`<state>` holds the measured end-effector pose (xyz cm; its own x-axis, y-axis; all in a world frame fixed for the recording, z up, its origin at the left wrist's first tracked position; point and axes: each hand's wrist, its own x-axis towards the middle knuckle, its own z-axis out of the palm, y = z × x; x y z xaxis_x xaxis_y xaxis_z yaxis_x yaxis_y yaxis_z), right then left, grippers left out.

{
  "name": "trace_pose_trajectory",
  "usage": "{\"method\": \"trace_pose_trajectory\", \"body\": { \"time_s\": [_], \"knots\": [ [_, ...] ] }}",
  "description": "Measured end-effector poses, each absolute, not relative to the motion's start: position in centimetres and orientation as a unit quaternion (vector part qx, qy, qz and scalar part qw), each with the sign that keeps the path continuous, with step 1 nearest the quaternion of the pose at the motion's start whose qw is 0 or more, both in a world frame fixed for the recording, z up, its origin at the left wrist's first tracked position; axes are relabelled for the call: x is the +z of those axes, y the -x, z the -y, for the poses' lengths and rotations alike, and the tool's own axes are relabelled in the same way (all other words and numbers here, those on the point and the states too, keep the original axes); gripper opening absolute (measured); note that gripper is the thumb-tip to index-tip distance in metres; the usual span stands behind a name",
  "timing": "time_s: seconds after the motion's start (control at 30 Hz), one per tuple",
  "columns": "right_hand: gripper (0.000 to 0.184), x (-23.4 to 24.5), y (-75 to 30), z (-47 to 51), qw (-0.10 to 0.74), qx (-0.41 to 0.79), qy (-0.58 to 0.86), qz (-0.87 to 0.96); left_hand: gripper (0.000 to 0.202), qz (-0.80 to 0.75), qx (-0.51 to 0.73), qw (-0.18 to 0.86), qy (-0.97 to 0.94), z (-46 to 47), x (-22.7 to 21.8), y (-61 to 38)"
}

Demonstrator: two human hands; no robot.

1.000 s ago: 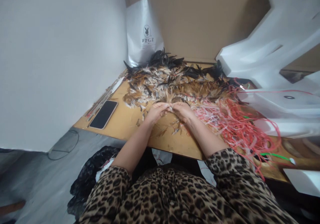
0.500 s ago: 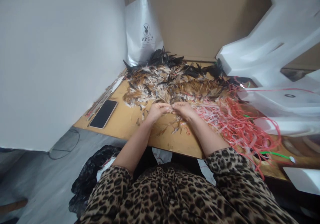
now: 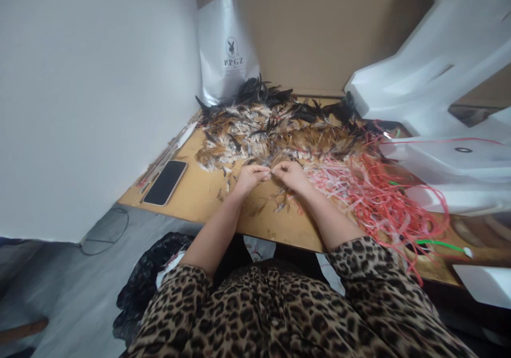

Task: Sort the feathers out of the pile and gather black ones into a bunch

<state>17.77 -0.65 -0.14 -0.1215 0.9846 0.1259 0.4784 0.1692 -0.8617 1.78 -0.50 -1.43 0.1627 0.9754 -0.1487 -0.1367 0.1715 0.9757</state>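
Feathers (image 3: 287,133) just beyond left hand (image 3: 250,179) and right hand (image 3: 293,175), each grip pinched, contents unclear.

I face a tan wall (image 3: 303,39), with a dark shadow (image 3: 411,28) toward its right side. A plain white panel (image 3: 88,92) rises to my left beside the yellowish-brown tabletop (image 3: 271,225), above a smooth grey floor (image 3: 72,299).

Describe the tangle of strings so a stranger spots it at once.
Start at the yellowish-brown table; look right of the right hand. There the tangle of strings sprawls beside the feathers. Its red and pink loops set it apart from their brown, black and pale tones.
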Motion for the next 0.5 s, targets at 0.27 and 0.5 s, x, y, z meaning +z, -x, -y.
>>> {"method": "trace_pose_trajectory", "body": {
  "time_s": [0.27, 0.5],
  "knots": [
    [0.016, 0.33, -17.06, 1.27, 0.384, 0.302, 0.547, 0.680, 0.024, -0.466, 0.445, 0.621, -0.447, 0.45, -1.73, -1.91],
    [0.019, 0.05, -17.08, 1.04, 0.380, 0.345, 0.550, 0.659, 0.022, -0.485, 0.429, 0.576, -0.499, 0.56, -1.63, -1.94]
  ]
}}
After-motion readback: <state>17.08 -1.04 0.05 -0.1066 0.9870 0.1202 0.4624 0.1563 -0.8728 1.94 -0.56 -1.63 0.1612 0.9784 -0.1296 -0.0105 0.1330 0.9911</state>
